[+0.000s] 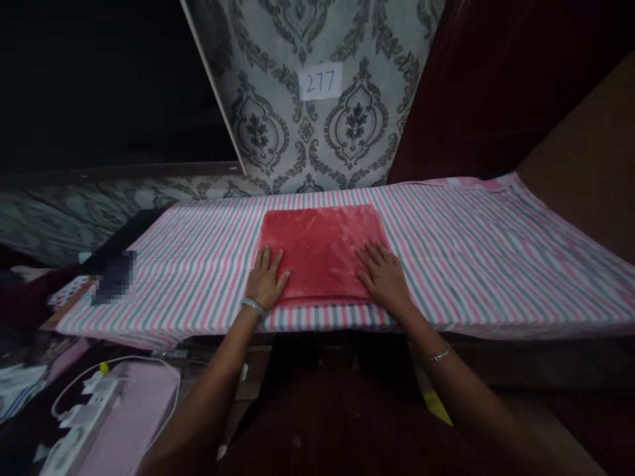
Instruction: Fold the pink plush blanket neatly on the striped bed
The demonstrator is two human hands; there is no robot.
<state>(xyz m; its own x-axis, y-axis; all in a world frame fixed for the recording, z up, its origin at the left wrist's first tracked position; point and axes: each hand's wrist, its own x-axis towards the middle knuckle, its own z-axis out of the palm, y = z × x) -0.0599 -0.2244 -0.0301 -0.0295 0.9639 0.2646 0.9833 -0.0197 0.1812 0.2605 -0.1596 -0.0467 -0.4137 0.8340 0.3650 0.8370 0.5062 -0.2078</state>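
A folded red plush cloth [317, 254] lies flat near the front edge of the table, its fold layers showing along the near side. My left hand [265, 281] rests on its left edge, fingers spread. On the right edge lies my right hand [384, 274], palm down with the fingers apart. Neither hand grips the cloth. Beneath it spreads a striped tablecloth [198, 264] in pink, grey and white.
A pixelated dark object [115, 277] sits at the table's left end. Behind stand a large dark screen [109, 86] and patterned wallpaper bearing a paper marked 277 [320, 81]. At lower left a white power strip [86, 423] with a cable lies beside a pink surface.
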